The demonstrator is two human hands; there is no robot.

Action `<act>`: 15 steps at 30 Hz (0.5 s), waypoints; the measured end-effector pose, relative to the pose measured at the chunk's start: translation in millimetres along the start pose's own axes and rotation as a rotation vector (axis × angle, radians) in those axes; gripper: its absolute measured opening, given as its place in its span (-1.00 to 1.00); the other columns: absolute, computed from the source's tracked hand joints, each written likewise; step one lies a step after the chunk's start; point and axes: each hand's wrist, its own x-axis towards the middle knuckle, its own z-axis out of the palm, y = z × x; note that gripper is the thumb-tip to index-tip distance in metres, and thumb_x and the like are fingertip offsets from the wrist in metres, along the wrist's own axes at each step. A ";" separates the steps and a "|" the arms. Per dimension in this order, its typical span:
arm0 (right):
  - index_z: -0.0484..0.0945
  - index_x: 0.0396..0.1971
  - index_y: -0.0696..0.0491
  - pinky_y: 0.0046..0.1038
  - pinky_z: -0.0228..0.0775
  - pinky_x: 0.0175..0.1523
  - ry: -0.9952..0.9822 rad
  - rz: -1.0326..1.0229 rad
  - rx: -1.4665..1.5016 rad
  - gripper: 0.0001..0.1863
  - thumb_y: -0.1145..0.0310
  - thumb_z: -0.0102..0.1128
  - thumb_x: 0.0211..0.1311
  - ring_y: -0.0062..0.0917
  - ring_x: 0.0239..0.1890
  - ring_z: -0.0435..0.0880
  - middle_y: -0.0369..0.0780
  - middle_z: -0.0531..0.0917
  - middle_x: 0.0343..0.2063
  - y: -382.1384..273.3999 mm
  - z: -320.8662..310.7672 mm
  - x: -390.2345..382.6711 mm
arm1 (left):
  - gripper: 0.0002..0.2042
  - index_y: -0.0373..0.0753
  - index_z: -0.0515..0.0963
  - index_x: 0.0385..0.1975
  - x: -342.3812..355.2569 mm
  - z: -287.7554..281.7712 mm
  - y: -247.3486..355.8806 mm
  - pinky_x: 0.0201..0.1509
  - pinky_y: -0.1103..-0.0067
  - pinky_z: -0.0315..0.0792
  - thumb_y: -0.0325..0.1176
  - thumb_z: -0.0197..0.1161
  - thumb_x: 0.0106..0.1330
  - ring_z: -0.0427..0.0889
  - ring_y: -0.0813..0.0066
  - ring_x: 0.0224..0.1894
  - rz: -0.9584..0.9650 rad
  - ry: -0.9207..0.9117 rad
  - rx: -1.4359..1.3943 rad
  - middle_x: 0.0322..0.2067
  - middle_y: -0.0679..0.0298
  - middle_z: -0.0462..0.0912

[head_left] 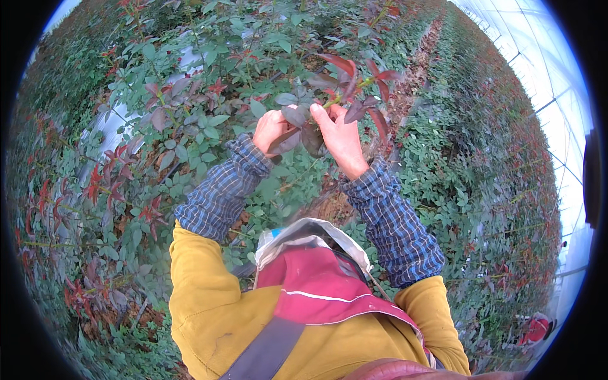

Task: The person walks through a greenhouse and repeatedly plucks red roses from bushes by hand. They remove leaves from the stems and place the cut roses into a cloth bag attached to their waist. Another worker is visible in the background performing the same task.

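Both hands are raised in front of my chest, at the top of a rose shoot with dark red and purplish leaves. My right hand is closed, its thumb and fingers pinching the green stem just below the reddest leaves. Close by on the left, my left hand is curled in among the dark leaves. Those leaves cover its fingertips, so what it grips is hidden. Several broad dark leaves hang between the two hands.
Dense rose bushes stand ahead and to both sides. A brown soil path runs away beyond my right hand. At my waist hangs an open pouch with a white rim. Translucent sheeting rises at the right; a red object lies lower right.
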 end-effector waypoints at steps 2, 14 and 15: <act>0.54 -0.46 0.20 -0.34 0.33 -0.38 -0.040 -0.039 -0.060 -0.68 0.19 0.16 0.16 -0.41 -0.53 0.55 -0.13 0.55 -0.61 1.6 -8.0 -0.6 | -0.87 -0.30 0.57 -0.27 6.6 3.7 25.0 -0.23 0.58 0.47 -0.54 0.19 0.19 0.60 0.49 -0.32 -0.022 -0.042 0.161 -0.37 0.30 0.63; 0.46 -0.56 0.24 -0.48 0.18 -0.50 -0.156 0.034 0.007 -0.70 0.28 0.14 0.19 -0.69 -0.60 0.35 -0.33 0.46 -0.68 -11.1 -17.5 -0.9 | -0.79 -0.32 0.52 -0.26 11.1 0.1 65.9 -0.26 0.59 0.46 -0.56 0.17 0.06 0.62 0.50 -0.38 -0.099 -0.074 0.401 -0.44 0.19 0.63; 0.46 -0.56 0.25 -0.46 0.19 -0.51 -0.167 0.055 0.006 -0.71 0.31 0.12 0.18 -0.68 -0.61 0.37 -0.31 0.48 -0.69 -15.7 -18.2 -1.9 | -0.80 -0.33 0.52 -0.26 11.1 -1.5 63.7 -0.25 0.59 0.46 -0.56 0.16 0.08 0.61 0.50 -0.36 -0.112 -0.083 0.367 -0.41 0.19 0.63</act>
